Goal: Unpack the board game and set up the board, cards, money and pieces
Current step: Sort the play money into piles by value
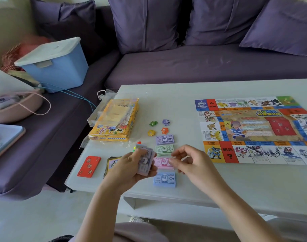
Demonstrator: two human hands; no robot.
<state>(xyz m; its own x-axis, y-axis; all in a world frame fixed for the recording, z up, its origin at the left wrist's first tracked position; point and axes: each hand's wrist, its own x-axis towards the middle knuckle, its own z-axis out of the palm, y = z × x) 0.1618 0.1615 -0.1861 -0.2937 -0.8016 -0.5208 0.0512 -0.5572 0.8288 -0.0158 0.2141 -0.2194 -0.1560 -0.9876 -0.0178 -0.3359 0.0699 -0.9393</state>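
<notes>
Left hand (130,165) grips purple paper banknote wad (146,161); right hand (189,161), relaxed and empty, is nearer the pink paper note stack (162,162) lying crosswise between them.

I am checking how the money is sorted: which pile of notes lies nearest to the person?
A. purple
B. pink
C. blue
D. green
C: the blue 500 pile is last in the column, just past the pink pile, closest to the front edge of the table.

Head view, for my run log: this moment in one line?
left hand holds money wad | right hand at pink stack | board unfolded
</notes>
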